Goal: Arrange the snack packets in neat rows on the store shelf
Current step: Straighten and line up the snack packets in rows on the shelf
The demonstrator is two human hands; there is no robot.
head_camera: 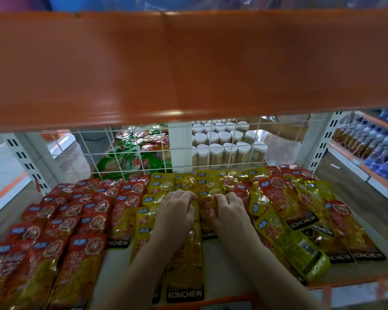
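Observation:
Red snack packets [61,222] lie in overlapping rows on the left of the white shelf [229,267]. Yellow packets [184,260] run down the middle. On the right, red and yellow packets [300,220] lie mixed and askew. My left hand [177,209] and my right hand [230,209] sit side by side on the middle yellow packets, knuckles up, fingers curled down onto a yellow packet [205,205] between them. Whether the fingers pinch it or only press on it is hidden.
An orange shelf front [188,70] hangs low overhead, close to the camera. A white wire grid [211,153] closes the back; behind it are green packets [130,157] and white-capped jars [229,148]. Bottles [376,144] fill a shelf at far right.

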